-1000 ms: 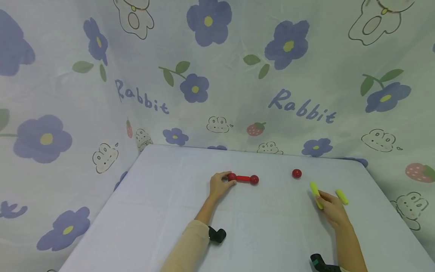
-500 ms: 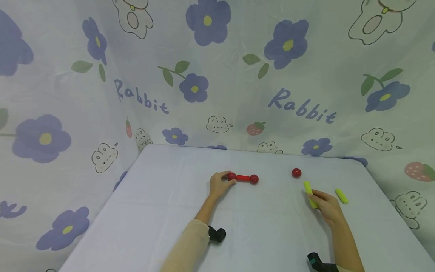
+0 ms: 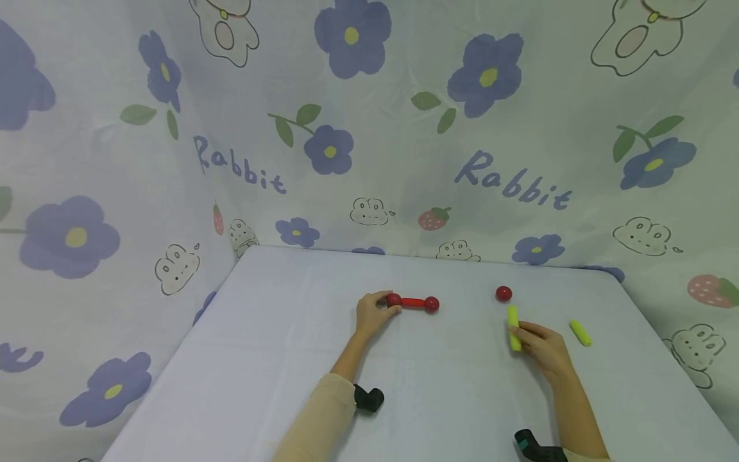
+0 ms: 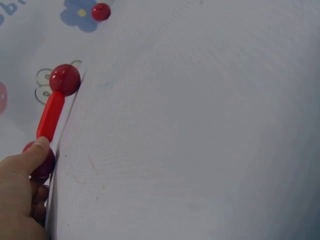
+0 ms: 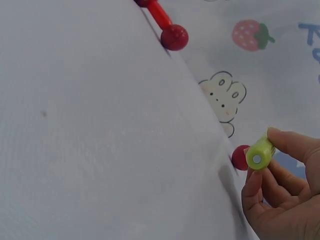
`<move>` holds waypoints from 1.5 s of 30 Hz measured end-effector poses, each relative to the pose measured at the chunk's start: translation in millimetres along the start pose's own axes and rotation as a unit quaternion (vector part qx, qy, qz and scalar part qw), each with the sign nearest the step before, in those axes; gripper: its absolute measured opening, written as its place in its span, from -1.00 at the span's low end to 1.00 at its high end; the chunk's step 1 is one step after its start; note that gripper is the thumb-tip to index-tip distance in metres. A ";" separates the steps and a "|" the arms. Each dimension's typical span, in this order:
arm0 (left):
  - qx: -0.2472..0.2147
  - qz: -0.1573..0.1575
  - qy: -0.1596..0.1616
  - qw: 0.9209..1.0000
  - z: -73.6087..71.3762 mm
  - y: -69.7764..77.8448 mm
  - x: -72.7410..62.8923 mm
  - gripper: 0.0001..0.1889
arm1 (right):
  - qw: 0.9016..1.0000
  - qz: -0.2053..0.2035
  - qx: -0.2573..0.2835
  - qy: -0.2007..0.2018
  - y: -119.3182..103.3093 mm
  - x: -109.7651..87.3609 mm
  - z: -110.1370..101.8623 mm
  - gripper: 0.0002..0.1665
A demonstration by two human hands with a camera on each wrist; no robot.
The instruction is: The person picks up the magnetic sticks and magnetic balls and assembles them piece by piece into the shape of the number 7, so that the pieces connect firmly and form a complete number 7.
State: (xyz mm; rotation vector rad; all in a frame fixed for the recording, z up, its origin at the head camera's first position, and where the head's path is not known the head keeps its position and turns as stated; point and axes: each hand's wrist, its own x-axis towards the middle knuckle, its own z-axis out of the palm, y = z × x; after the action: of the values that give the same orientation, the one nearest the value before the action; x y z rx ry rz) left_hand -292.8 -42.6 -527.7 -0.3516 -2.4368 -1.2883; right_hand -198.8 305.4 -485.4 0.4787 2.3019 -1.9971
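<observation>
My left hand (image 3: 371, 317) pinches the left of two red balls (image 3: 394, 300) joined by a red rod (image 3: 412, 303), which lies across the back half of the table. In the left wrist view, thumb and fingers sit around that end ball (image 4: 46, 165). The other end ball (image 3: 431, 305) is untouched. My right hand (image 3: 545, 351) pinches a yellow-green rod (image 3: 513, 316), nearly upright in the head view. A round silvery disc (image 5: 257, 159) shows in the rod's end in the right wrist view. Just beyond it is a loose red ball (image 3: 504, 294).
A second yellow-green rod (image 3: 580, 333) lies right of my right hand. White cloth covers the table (image 3: 277, 359), and its back edge meets a patterned curtain (image 3: 398, 160). Black wrist camera mounts (image 3: 369, 399) sit on both forearms.
The right hand has moved left with the yellow-green rod, away from the second rod. The held rod has turned from slanted to nearly upright in view. My left hand stays put.
</observation>
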 end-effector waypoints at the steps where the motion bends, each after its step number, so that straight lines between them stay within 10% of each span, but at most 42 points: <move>1: 0.000 0.000 0.000 1.000 0.1 -0.1 0.1 -0.57 | 1.000 -0.004 0.004 -0.002 0.1 0.2 1.5 -0.33; 22: -0.007 -0.004 0.001 1.000 1.1 -1.8 0.4 -0.54 | 0.996 -0.033 0.007 -0.078 -2.1 3.7 53.6 -0.28; 45: -0.018 -0.007 -0.003 1.000 0.9 -1.7 0.1 -0.54 | 0.996 -0.049 0.060 -0.047 -1.6 4.1 109.8 -0.41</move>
State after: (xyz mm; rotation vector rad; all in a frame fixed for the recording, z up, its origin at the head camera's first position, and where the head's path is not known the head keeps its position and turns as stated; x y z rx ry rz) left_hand -293.8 -42.8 -529.4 -0.3501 -2.4280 -1.3391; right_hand -220.5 199.1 -502.5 0.2760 2.1999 -2.1625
